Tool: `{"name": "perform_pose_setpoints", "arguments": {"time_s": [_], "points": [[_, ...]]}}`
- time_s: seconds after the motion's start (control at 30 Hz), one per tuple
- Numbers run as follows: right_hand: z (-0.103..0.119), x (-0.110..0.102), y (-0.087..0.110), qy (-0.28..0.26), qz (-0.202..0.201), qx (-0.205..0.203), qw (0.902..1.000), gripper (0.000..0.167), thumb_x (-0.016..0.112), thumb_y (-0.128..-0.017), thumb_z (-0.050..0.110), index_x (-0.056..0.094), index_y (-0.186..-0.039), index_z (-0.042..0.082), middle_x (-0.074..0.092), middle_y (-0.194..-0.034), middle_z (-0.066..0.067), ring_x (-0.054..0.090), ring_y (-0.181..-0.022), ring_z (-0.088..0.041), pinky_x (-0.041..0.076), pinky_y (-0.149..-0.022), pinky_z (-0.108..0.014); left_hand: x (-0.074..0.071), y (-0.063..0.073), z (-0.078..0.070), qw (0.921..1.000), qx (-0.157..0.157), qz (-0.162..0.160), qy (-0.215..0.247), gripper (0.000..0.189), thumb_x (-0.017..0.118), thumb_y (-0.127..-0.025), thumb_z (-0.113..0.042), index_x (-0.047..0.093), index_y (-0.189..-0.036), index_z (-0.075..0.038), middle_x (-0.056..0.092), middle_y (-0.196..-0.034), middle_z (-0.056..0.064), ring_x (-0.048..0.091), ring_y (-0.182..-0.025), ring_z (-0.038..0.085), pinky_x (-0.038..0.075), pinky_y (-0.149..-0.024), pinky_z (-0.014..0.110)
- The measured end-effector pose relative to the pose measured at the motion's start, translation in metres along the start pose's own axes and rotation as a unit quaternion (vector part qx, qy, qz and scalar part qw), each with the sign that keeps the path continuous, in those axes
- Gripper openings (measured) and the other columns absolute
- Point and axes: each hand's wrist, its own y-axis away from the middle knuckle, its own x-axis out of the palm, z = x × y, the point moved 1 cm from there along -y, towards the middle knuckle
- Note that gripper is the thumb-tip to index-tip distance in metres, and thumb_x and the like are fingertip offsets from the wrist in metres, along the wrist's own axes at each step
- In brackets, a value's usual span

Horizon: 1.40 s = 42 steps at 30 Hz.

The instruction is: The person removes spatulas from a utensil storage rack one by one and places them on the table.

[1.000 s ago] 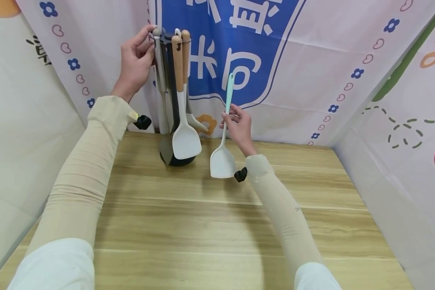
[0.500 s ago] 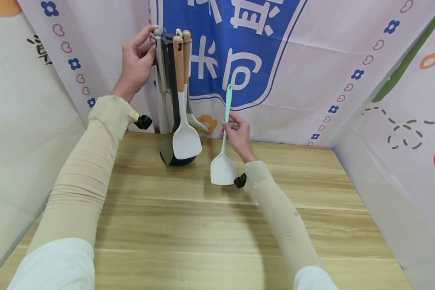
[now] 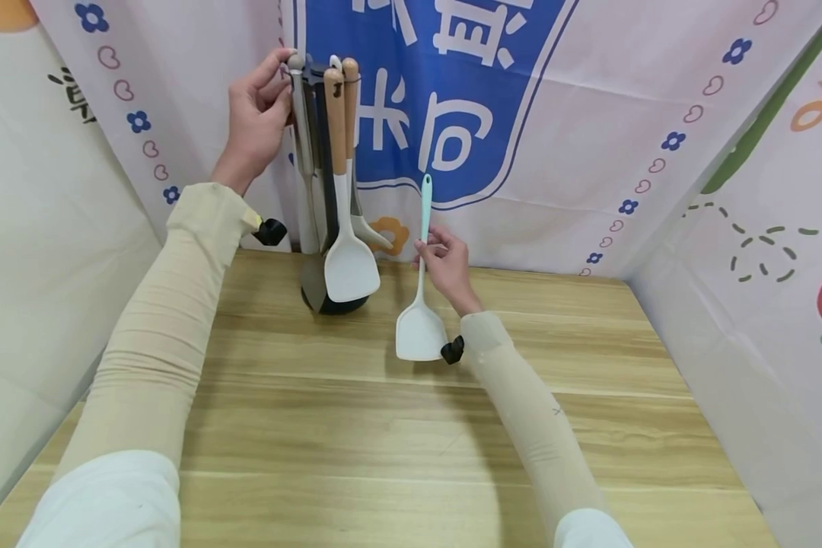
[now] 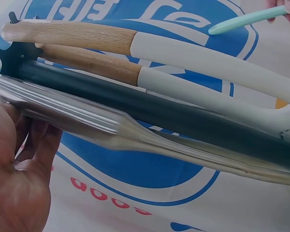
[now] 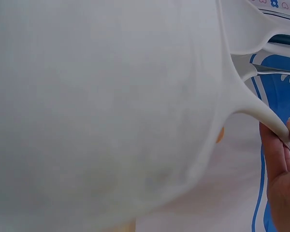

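My right hand (image 3: 450, 266) pinches a white spatula (image 3: 421, 331) where its mint-green handle meets the white shaft. The spatula stands nearly upright, blade down, close over the table. Its blade (image 5: 111, 106) fills most of the right wrist view. At the back left, my left hand (image 3: 256, 114) grips the top of a steel-handled utensil (image 4: 77, 106) with bent fingers; some fingertips are hidden behind it. That utensil hangs on a black utensil rack (image 4: 19, 55), together with a white spatula with a wooden handle (image 3: 352, 266), a second wooden-handled utensil (image 4: 92, 63) and a black-handled one.
The wooden table (image 3: 356, 434) stretches forward from the rack's round black base (image 3: 342, 307). A printed cloth (image 3: 548, 152) with blue and white lettering hangs right behind the rack. White cloth walls (image 3: 760, 320) border both sides.
My right hand has lowered the mint-handled spatula and drawn it slightly toward me, a little to the left. The left hand has stayed at the rack.
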Motion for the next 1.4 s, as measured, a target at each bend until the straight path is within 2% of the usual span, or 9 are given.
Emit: {"name": "perform_pose_setpoints", "arguments": {"time_s": [0.13,0.3,0.4,0.57,0.67,0.77,1.0,1.27,1.4], "points": [[-0.002,0.001,0.003,-0.001,0.002,0.009,1.0,0.036,0.064,-0.096,-0.004,0.059,-0.131,-0.011,0.061,-0.095,-0.013,0.07,-0.073,-0.039,0.062,-0.066,-0.034,-0.001,0.001,-0.002,1.0,-0.003,-0.002,-0.001,0.04,0.05,-0.104,-0.001,0.063,-0.139,-0.014,0.073,-0.092,0.004,0.051,-0.063,0.014,0.043,-0.06,0.02],[-0.02,-0.001,-0.001,-0.005,0.003,0.01,0.9999,0.035,0.066,-0.096,-0.002,0.061,-0.13,-0.009,0.06,-0.092,-0.01,0.069,-0.063,-0.02,0.061,-0.072,-0.051,0.0,0.002,-0.003,1.0,-0.005,-0.002,-0.004,0.04,0.05,-0.104,-0.001,0.063,-0.139,-0.015,0.072,-0.087,0.004,0.049,-0.061,0.013,0.042,-0.06,0.02],[-0.03,-0.001,-0.002,0.008,0.0,0.014,0.9999,0.035,0.067,-0.096,0.001,0.061,-0.129,-0.008,0.06,-0.092,-0.008,0.069,-0.062,-0.021,0.06,-0.073,-0.054,0.0,0.002,-0.003,0.9999,-0.007,-0.003,-0.01,0.04,0.05,-0.104,-0.002,0.063,-0.14,-0.016,0.071,-0.085,0.003,0.048,-0.06,0.012,0.042,-0.061,0.02],[-0.038,0.0,0.001,0.034,0.003,0.029,0.999,0.039,0.066,-0.097,0.002,0.057,-0.133,-0.011,0.061,-0.098,-0.02,0.07,-0.067,-0.035,0.062,-0.067,-0.042,-0.001,0.001,-0.004,0.9999,-0.013,-0.004,-0.003,0.041,0.05,-0.104,-0.001,0.063,-0.14,-0.016,0.071,-0.087,0.004,0.051,-0.064,0.013,0.044,-0.062,0.02],[-0.042,0.001,0.004,0.044,0.016,0.035,0.9983,0.04,0.064,-0.098,0.0,0.054,-0.135,-0.013,0.061,-0.105,-0.032,0.068,-0.076,-0.051,0.062,-0.071,-0.048,-0.001,0.001,-0.003,0.9999,-0.013,-0.005,0.003,0.041,0.049,-0.104,0.0,0.063,-0.139,-0.016,0.072,-0.09,0.004,0.052,-0.064,0.013,0.044,-0.061,0.019],[-0.046,0.001,0.007,0.064,0.031,0.038,0.9968,0.04,0.064,-0.098,0.001,0.054,-0.134,-0.013,0.063,-0.104,-0.031,0.066,-0.08,-0.056,0.061,-0.072,-0.052,-0.002,0.001,-0.002,0.9999,-0.012,-0.004,0.004,0.04,0.05,-0.104,-0.001,0.063,-0.139,-0.016,0.073,-0.092,0.004,0.052,-0.064,0.014,0.044,-0.061,0.02],[-0.052,0.002,0.01,0.098,0.049,0.05,0.9927,0.038,0.063,-0.098,0.0,0.054,-0.133,-0.013,0.061,-0.094,-0.015,0.069,-0.073,-0.049,0.062,-0.063,-0.038,-0.001,0.001,-0.002,0.9999,-0.011,-0.003,0.009,0.04,0.05,-0.104,-0.001,0.064,-0.138,-0.015,0.073,-0.093,0.005,0.054,-0.066,0.013,0.045,-0.062,0.019],[-0.058,0.003,0.013,0.113,0.065,0.086,0.9878,0.038,0.062,-0.098,-0.002,0.053,-0.133,-0.011,0.061,-0.096,-0.02,0.07,-0.065,-0.033,0.063,-0.067,-0.043,-0.001,0.002,-0.003,0.9999,-0.013,-0.003,0.009,0.041,0.05,-0.104,0.0,0.063,-0.139,-0.015,0.074,-0.098,0.004,0.058,-0.07,0.012,0.047,-0.064,0.02],[-0.058,0.006,0.015,0.123,0.07,0.096,0.9852,0.039,0.062,-0.098,-0.002,0.051,-0.134,-0.012,0.062,-0.099,-0.024,0.07,-0.067,-0.036,0.063,-0.066,-0.04,0.0,0.002,-0.004,0.9999,-0.013,-0.003,0.009,0.041,0.05,-0.103,0.001,0.063,-0.139,-0.015,0.074,-0.099,0.004,0.059,-0.07,0.012,0.048,-0.065,0.02]]}}
